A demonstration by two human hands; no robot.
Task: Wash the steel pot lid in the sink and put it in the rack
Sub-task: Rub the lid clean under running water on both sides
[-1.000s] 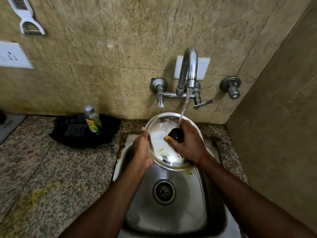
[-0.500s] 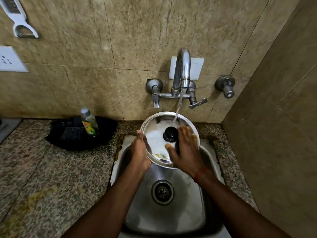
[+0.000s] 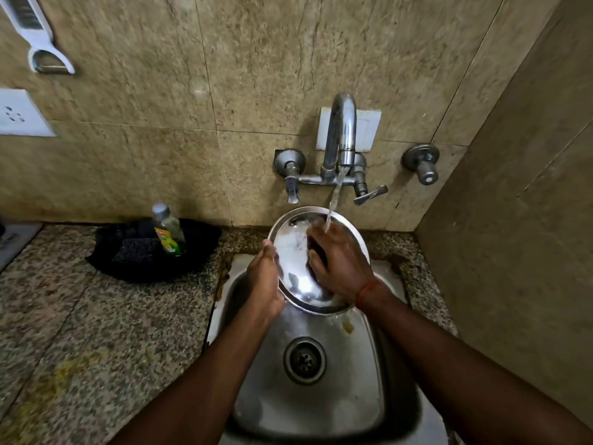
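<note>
The round steel pot lid [image 3: 296, 271] is tilted over the back of the steel sink [image 3: 353, 396], under the running stream from the tap [image 3: 341, 130]. My left hand [image 3: 264, 279] grips the lid's left rim. My right hand [image 3: 340, 261] lies over the lid's middle and covers its black knob, with water falling on the fingers. Whether those fingers curl round the knob is hidden. No rack is in view.
A black tray [image 3: 154, 252] with a scrub pad and a dish-soap bottle [image 3: 167, 231] sits on the granite counter [image 3: 96, 332] left of the sink. A tiled side wall [image 3: 513, 252] stands close on the right. A peeler [image 3: 38, 36] hangs upper left.
My right hand slid up from below the knob and now covers it, under the stream. The lid's food bits are gone from its lower part. My left hand keeps its hold on the rim.
</note>
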